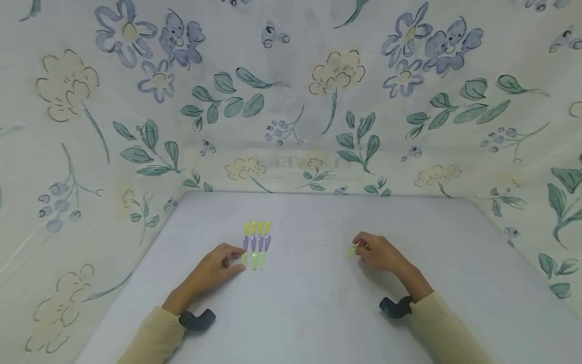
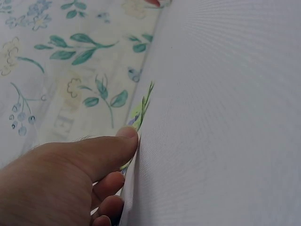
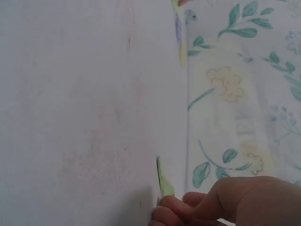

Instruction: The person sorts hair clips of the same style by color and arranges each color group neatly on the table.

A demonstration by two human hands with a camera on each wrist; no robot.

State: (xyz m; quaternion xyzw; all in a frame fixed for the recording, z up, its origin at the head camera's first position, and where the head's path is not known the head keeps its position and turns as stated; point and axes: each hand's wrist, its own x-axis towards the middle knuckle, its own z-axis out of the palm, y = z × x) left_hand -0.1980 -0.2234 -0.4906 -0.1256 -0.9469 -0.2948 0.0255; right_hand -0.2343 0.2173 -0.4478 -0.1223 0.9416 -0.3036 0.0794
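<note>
Small teardrop-shaped snap hair clips lie in three rows on the white table: yellow hair clips (image 1: 257, 227) at the back, purple hair clips (image 1: 253, 243) in the middle and green hair clips (image 1: 257, 261) in front. At the front row's left end, my left hand (image 1: 217, 266) holds a green hair clip (image 1: 244, 259) between thumb and finger at its two ends. In the left wrist view the thumb (image 2: 123, 141) partly covers the clips. Away to the right, my right hand (image 1: 379, 252) pinches another green hair clip (image 1: 351, 251), whose narrow end points out toward the table in the right wrist view.
The white table (image 1: 304, 313) runs back to a flower-printed cloth (image 1: 291, 101) that rises behind it and along both sides. A dark band with a curved piece sits on each wrist, the left band (image 1: 198, 320) and the right band (image 1: 395, 307).
</note>
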